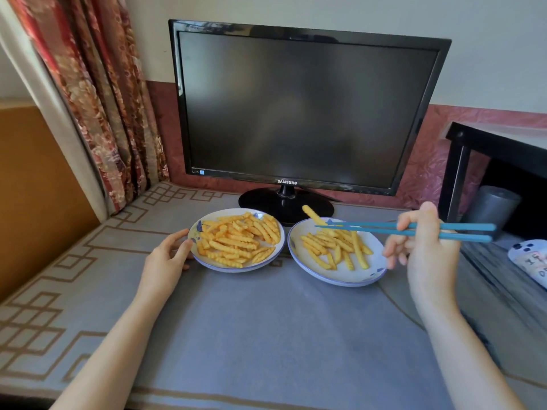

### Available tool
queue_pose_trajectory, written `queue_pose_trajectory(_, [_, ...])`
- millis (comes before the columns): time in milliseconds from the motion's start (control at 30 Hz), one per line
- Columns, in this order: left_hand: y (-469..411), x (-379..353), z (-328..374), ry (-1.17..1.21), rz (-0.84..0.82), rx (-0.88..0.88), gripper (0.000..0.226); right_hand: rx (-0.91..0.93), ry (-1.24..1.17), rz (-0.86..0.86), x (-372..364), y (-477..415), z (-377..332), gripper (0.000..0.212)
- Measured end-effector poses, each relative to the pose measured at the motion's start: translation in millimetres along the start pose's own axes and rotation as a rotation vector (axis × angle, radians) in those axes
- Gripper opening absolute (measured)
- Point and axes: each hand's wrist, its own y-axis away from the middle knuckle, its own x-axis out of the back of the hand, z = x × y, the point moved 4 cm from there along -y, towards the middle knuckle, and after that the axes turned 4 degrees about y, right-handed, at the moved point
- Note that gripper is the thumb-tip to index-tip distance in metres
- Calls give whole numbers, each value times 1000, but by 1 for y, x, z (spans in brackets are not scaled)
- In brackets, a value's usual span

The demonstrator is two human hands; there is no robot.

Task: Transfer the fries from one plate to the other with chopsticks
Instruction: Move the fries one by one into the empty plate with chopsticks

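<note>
Glossy plates [236, 269] (glazed ceramic), matt cloth table cover [266, 321].

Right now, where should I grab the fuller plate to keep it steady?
Grip the fuller plate by its left rim, coming in from the left. That edge is bare and raised, right by your left hand; fries cover the middle, and the other plate sits close on its right.
</note>
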Motion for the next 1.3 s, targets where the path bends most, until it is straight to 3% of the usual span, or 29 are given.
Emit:
queue_pose_trajectory(167, [-1,0,-2,-8,-7,-2,30,2,100,52,35,2,8,44])
queue_pose_trajectory(367, [-1,0,-2,-6,-7,-3,30,-17,186,-7,48,5,22,43])
queue_pose_trajectory(567, [1,0,1,-12,0,-4,30,39,128,-2,32,10,11,41])
queue_pose_trajectory(967, [1,1,1,-9,1,5,30,-86,-67,-416,-74,34,13,43])
queue_pose_trajectory(1300, [-1,0,-2,-1,-9,3,30,-64,-70,-537,-104,39,21,42])
